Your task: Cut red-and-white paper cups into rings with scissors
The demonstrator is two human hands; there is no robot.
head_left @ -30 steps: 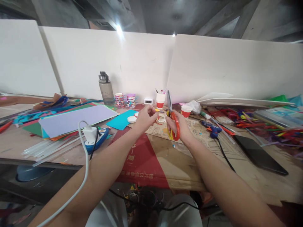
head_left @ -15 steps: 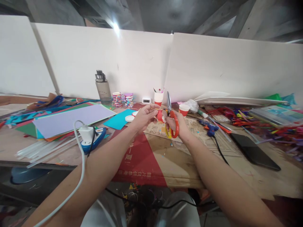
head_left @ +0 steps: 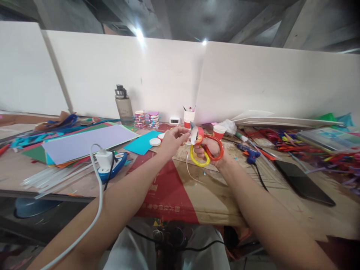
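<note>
In my right hand (head_left: 210, 148) is a pair of scissors (head_left: 200, 164) with one red-orange and one yellow handle loop, the blades pointing away and partly hidden. The same hand also holds a short red-and-white piece of paper cup (head_left: 199, 135), its open side turned left. My left hand (head_left: 174, 139) is just left of the cup piece, fingers stretched towards it; whether the fingertips touch it, I cannot tell. A thin pale strip (head_left: 191, 173) curves below the hands. Two white discs (head_left: 155, 142) are beside my left hand, near a blue sheet (head_left: 143, 142).
Behind the hands are a red-and-white paper cup (head_left: 219, 131), a cup of pens (head_left: 189, 119) and a small clock (head_left: 174, 120). A glue gun (head_left: 251, 153) and black phone (head_left: 303, 182) lie right. A power strip (head_left: 114, 167) with a white cable sits left.
The scissors have swung from upright blades to handles hanging lower, nearer me. The cup piece has turned and shows its white inside. A thin strip now shows below the hands.
</note>
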